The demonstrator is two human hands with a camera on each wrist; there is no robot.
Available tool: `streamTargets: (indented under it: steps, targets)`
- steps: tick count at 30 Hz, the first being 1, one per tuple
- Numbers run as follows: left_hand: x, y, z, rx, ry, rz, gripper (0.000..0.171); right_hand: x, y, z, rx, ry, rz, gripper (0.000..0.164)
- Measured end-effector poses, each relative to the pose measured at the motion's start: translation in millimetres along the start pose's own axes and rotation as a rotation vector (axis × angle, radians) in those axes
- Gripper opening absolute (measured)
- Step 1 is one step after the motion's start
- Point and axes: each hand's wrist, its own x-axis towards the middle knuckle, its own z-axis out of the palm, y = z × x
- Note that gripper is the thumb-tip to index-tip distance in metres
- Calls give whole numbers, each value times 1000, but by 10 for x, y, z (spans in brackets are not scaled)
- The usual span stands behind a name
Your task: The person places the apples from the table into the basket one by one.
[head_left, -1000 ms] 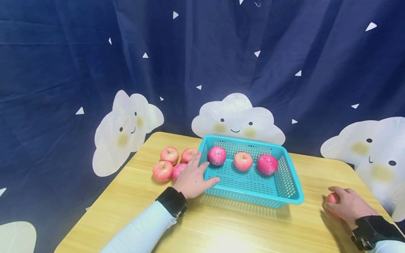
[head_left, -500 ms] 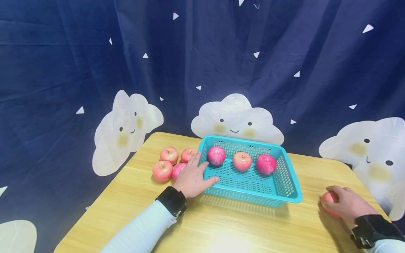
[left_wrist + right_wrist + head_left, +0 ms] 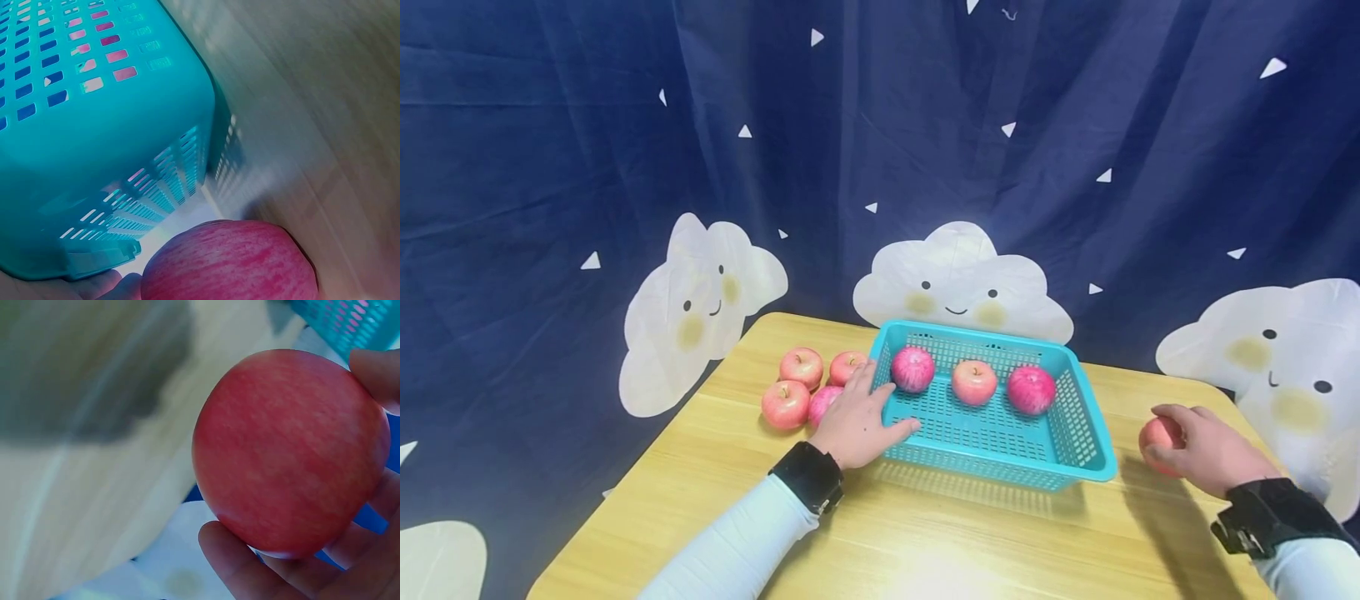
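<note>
My right hand (image 3: 1217, 450) grips a red apple (image 3: 1159, 442) above the table, to the right of a turquoise plastic basket (image 3: 1000, 471). The right wrist view shows fingers and thumb curled around that apple (image 3: 287, 450). At the basket's left rim rests my left hand (image 3: 856, 421), its fingers spread and the thumb over the inside. In the basket stand a dark pink fruit (image 3: 913, 369), a lighter apple (image 3: 974, 382) and another dark pink fruit (image 3: 1031, 390) in a row. A reddish apple (image 3: 231, 265) lies close by the left hand in the left wrist view.
Left of the basket several apples (image 3: 786, 406) sit clustered on the wooden table (image 3: 700, 492); the left hand partly covers one pink fruit (image 3: 823, 403). A dark blue curtain (image 3: 925, 125) with white clouds hangs behind the table.
My right hand has lifted the apple off the table and moved it leftward and away from me, nearer the basket. The left hand has stayed in place.
</note>
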Motion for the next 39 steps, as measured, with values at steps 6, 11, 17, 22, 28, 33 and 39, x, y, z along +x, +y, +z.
streamTargets:
  steps: [6,11,17,22,28,33,39]
  targets:
    - [8,-3,-20,-1,3,-4,88,111,-173,-140,-10,79,-54,65]
    - [0,15,-33,-4,3,0,87,178,-299,-194,-30,146,-78,64]
    - [-4,21,-37,-1,3,1,88,277,-468,-310,-7,138,-43,66]
    - [-1,24,-48,5,3,-3,88,377,-651,-365,1,129,-46,64]
    - [7,19,-33,7,-2,0,88,507,-907,-377,14,70,-67,65]
    - [-4,19,-27,2,1,-4,88,633,-1132,-328,12,47,-114,62]
    - [-20,22,-24,-7,-3,-5,87,763,-1302,-202,16,-4,-161,55]
